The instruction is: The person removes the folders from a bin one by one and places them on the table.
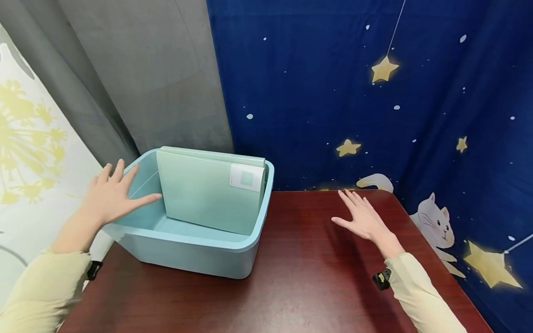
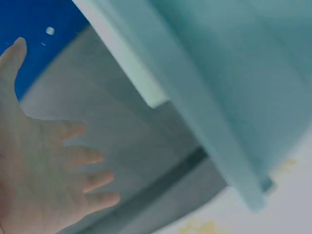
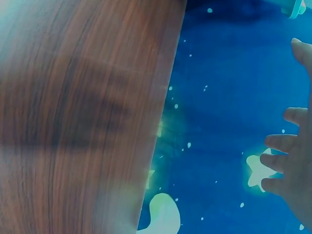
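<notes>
My left hand (image 1: pixel 109 196) hovers at the left side of a light blue plastic bin (image 1: pixel 187 254), fingers spread and holding nothing. In the left wrist view the same hand (image 2: pixel 44 170) shows its palm and outstretched fingers beside the bin's rim (image 2: pixel 204 107). Inside the bin stand pale green file folders (image 1: pixel 204 189), leaning against the back wall. The front one carries a white label (image 1: pixel 247 177) at its upper right. Over the right part of the table my right hand (image 1: pixel 364 217) is raised with straight fingers, well apart from the bin.
The bin sits on the left of a dark red-brown wooden table (image 1: pixel 308 277). Behind the table hang a grey curtain (image 1: pixel 158 69) and a dark blue curtain (image 1: pixel 300 92) with stars and a white cat. A white cloth with yellow print (image 1: pixel 29 138) hangs at the left.
</notes>
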Tool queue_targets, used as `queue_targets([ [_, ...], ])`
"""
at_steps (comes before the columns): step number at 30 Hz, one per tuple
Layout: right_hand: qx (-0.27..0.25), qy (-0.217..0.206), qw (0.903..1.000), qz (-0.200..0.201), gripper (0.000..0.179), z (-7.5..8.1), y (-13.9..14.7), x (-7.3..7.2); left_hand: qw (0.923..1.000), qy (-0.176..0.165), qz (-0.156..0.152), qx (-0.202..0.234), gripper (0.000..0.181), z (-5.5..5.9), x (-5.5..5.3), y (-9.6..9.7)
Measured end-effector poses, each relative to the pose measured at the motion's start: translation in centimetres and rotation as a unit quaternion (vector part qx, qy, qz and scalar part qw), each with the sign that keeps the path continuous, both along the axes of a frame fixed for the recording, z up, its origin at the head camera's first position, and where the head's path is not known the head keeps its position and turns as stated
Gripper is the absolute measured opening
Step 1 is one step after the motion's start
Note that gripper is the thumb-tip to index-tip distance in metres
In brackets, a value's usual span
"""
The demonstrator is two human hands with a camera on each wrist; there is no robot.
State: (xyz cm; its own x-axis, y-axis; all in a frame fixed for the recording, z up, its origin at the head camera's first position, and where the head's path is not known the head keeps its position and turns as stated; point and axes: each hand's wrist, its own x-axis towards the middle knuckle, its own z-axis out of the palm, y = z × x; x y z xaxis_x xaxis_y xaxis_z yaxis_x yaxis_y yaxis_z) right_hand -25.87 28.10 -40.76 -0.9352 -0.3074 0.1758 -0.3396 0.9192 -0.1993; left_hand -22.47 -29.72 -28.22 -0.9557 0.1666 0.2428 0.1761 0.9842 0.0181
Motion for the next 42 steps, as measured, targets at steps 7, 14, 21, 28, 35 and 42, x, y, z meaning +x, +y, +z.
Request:
queue_targets([
  [7,-0.021,0.038,0.9988,0.021,0.084,0.5,-1.0,-0.2,0.9995,0.031,-0.006,0.005,0.094,-2.2,0.4,-3.7],
  [14,-0.025,0.057,0.9975,0.033,0.082,0.2,-1.3,-0.3,0.9996,0.027,0.002,0.012,0.092,-4.0,0.3,-6.5],
  [21,-0.033,0.057,0.9971,0.039,0.081,0.1,-1.6,-0.5,0.9987,0.02,0.024,0.04,0.092,-5.6,0.5,-8.7],
  [28,-0.059,0.052,0.996,0.042,0.079,0.5,-2.7,-0.7,0.998,0.028,0.035,0.044,0.09,-6.7,0.5,-9.3],
  [35,-0.093,0.04,0.9936,0.05,0.079,1.5,-4.7,-1.0,0.9966,0.024,0.039,0.068,0.088,-7.3,0.6,-9.7],
  [42,-0.126,0.026,0.9895,0.066,0.078,3.2,-6.9,-1.4,0.995,0.005,0.064,0.077,0.093,-7.3,0.8,-9.5],
])
